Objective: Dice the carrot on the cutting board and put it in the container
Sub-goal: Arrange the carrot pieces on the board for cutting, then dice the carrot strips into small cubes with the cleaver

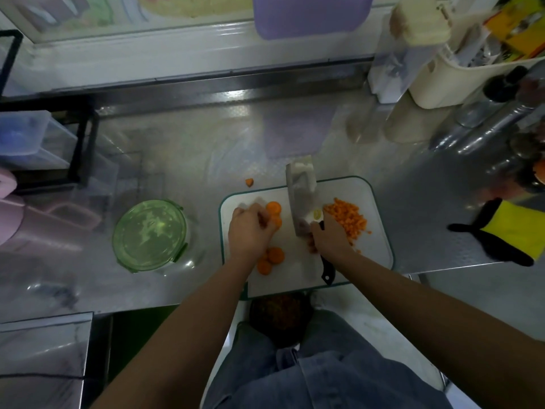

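A white cutting board (374, 231) with a green rim lies on the steel counter. My left hand (249, 231) curls its fingers over round carrot slices (274, 212) near the board's left side. More carrot slices (269, 259) lie below my left wrist. My right hand (328, 237) grips the black handle of a cleaver (300, 196), whose broad blade stands just right of the held slices. A pile of diced carrot (348, 216) sits on the board's right part. A round glass container with a green lid (150, 234) stands left of the board.
One carrot bit (249, 182) lies on the counter behind the board. A yellow and black cloth (507, 231) sits at the right edge. Jars, a cream utensil holder (442, 81) and bottles crowd the back right. Plastic bins (32, 140) stand at the left.
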